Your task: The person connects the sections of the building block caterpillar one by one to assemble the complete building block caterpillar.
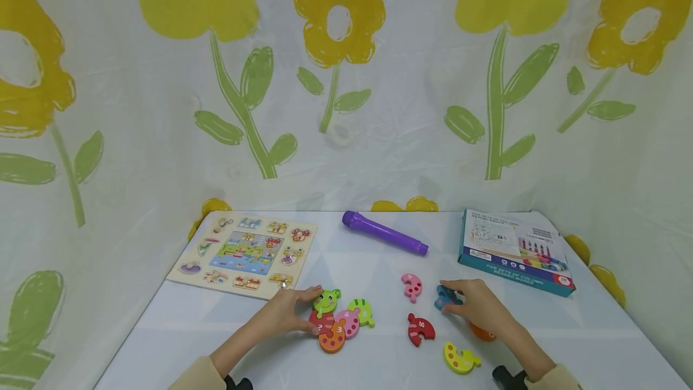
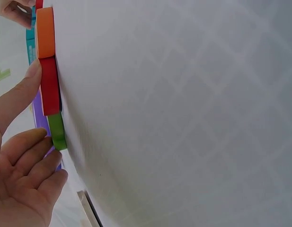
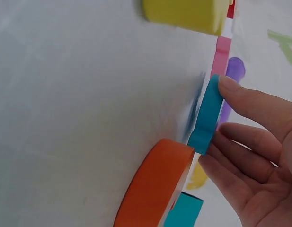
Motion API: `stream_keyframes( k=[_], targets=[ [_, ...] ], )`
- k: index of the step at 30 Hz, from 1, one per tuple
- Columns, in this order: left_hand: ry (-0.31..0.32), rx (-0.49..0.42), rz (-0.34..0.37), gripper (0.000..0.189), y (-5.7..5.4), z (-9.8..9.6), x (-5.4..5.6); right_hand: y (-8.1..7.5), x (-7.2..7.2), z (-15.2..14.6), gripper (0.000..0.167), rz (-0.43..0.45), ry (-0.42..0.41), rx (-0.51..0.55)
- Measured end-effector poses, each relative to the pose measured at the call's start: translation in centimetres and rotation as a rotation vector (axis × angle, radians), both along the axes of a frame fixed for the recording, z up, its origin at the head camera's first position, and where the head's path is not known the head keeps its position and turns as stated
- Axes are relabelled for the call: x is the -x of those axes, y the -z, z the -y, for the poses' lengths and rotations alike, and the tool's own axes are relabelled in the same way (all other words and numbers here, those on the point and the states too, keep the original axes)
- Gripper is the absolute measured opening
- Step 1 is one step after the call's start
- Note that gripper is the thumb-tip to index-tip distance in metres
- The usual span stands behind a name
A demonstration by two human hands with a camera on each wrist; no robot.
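My left hand (image 1: pixel 287 313) spans the left side of a joined caterpillar puzzle, thumb against its red segment (image 2: pixel 50 87) and fingers by the green smiling head (image 1: pixel 325 302). An orange segment (image 1: pixel 331 340), a pink segment (image 1: pixel 349 320) and a striped green segment (image 1: pixel 364 313) complete that group. Between the thumb and fingers of my right hand (image 1: pixel 483 306) is a blue puzzle piece (image 3: pixel 207 116), with a shadow beside it on the table. Around that hand lie a loose pink piece (image 1: pixel 413 287), a red piece (image 1: pixel 421 330), a yellow piece (image 1: pixel 459 359) and a partly hidden orange piece (image 1: pixel 482 333).
A wooden picture board (image 1: pixel 197 272) lies at the back left of the white table (image 1: pixel 390 372). A purple microphone-shaped stick (image 1: pixel 384 233) lies at the back middle. At the back right is a teal-edged box (image 1: pixel 514 251). Flower-printed cloth (image 1: pixel 400 137) hangs behind.
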State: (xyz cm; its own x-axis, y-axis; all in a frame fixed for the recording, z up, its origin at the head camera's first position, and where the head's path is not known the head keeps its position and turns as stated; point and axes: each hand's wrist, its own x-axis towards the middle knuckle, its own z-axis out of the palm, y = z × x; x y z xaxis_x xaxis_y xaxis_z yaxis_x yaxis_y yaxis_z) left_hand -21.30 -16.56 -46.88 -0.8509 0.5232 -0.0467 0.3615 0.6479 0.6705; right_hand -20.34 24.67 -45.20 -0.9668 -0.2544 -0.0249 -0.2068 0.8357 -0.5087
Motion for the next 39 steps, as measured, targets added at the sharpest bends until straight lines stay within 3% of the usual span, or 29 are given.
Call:
stream_keyframes(
  k=[14, 21, 28, 39],
  targets=[
    [-0.002, -0.005, 0.009, 0.077, 0.0, 0.0, 0.0, -1.0, -1.0, 1.7, 0.048, 0.007, -0.004, 0.046],
    [-0.003, -0.004, 0.003, 0.077, 0.0, -0.1, -0.1, -1.4, -1.6, 3.1, 0.048, 0.009, -0.048, 0.054],
    [0.004, 0.0, 0.002, 0.077, 0.2, 0.0, 0.0, -1.5, -2.2, 4.6, 0.047, 0.088, -0.042, 0.059],
    [0.009, -0.001, -0.008, 0.077, 0.1, 0.0, 0.0, -1.4, -2.5, 6.2, 0.049, 0.065, -0.213, 0.107]
  ],
)
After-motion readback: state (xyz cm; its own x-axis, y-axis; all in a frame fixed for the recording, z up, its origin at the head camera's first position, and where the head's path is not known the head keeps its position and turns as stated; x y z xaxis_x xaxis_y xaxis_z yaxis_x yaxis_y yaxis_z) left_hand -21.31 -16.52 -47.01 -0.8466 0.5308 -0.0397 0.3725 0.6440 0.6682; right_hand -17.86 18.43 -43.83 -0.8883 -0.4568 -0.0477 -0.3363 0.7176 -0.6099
